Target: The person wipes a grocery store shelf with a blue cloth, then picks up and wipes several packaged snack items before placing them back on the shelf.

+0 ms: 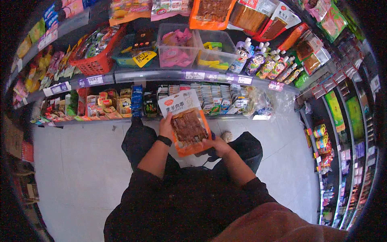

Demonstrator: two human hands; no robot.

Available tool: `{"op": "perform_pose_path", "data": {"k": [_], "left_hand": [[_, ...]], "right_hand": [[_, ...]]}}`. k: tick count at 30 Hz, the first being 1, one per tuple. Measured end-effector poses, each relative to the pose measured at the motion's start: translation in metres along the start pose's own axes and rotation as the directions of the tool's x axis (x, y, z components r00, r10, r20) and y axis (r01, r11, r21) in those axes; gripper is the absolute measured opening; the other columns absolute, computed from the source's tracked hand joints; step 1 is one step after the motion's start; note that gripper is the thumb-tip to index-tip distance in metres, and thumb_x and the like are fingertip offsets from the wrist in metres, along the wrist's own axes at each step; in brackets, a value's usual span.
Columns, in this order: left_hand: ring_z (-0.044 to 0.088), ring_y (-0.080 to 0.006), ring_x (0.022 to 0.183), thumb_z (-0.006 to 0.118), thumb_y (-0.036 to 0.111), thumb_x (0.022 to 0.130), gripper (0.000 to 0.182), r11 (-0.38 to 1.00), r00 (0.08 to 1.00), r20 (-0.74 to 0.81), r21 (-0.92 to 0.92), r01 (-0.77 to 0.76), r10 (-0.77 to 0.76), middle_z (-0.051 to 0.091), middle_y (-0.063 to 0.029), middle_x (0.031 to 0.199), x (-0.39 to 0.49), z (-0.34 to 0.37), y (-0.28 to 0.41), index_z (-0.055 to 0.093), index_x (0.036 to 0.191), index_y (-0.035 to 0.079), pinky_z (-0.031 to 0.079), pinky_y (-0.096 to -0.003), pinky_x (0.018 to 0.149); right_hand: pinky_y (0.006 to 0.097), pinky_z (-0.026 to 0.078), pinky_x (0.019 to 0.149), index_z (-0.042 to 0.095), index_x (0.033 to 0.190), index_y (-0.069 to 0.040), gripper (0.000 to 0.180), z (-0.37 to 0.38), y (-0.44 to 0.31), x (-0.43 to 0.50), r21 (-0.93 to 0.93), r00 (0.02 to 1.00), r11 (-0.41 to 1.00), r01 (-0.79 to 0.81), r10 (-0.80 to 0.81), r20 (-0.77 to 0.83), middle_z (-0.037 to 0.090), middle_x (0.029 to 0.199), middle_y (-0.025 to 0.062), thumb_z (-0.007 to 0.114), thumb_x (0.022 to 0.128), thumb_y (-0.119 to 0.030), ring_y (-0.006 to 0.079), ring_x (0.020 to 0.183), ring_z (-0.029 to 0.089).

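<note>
A flat snack packet [191, 125] with an orange border, a white printed header and a clear window onto brown food is held up before my knees. My left hand [165, 128] grips its left edge near the header, a dark band on that wrist. At the lower right corner my right hand [220, 146] pinches the packet. Something dark, partly hidden, lies behind the packet by the right hand; I cannot tell what it is. Similar orange-edged packets [212, 13] hang above the upper shelf.
Across the front runs a shelf edge [151, 75] with price tags. It carries a red plastic basket [93, 62], clear plastic bins [177, 48] and spouted pouches [257, 62]. Below, small packets [208, 96] fill the bottom shelf. More shelving [335, 157] stands at the right, over a pale tiled floor [81, 169].
</note>
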State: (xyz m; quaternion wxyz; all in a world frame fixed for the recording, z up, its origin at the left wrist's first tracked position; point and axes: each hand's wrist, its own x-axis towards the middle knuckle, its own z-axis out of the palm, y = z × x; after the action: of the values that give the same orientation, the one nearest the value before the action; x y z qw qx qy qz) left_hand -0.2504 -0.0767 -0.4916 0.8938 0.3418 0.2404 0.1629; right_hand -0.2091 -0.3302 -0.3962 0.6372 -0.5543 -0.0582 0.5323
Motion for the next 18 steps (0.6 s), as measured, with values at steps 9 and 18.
{"op": "perform_pose_path", "data": {"k": [9, 18], "left_hand": [[0.056, -0.0191, 0.108, 0.052, 0.032, 0.097, 0.040, 0.943, 0.972, 0.225, -0.302, 0.137, -0.069, 0.058, -0.0040, 0.120, -0.011, 0.027, 0.017, 0.052, 0.124, 0.002, 0.044, -0.0359, 0.094], [0.061, -0.0147, 0.091, 0.048, 0.047, 0.095, 0.042, 0.972, 0.940, 0.247, 0.047, 0.231, -0.235, 0.065, -0.0019, 0.106, -0.013, 0.026, 0.015, 0.055, 0.120, 0.013, 0.048, -0.0319, 0.082]], "right_hand": [[0.0363, 0.045, 0.088, 0.052, 0.124, -0.006, 0.039, -0.013, 0.018, 0.012, -0.259, 0.922, 0.936, 0.240, -0.303, -0.240, 0.063, 0.105, 0.0041, 0.060, 0.091, -0.026, 0.0160, 0.098, 0.057], [0.0304, 0.048, 0.083, 0.053, 0.123, -0.001, 0.033, -0.021, -0.036, -0.042, -0.646, 0.709, 0.686, 0.334, -0.635, -0.307, 0.062, 0.106, 0.0037, 0.057, 0.093, -0.014, 0.0121, 0.091, 0.059]]}}
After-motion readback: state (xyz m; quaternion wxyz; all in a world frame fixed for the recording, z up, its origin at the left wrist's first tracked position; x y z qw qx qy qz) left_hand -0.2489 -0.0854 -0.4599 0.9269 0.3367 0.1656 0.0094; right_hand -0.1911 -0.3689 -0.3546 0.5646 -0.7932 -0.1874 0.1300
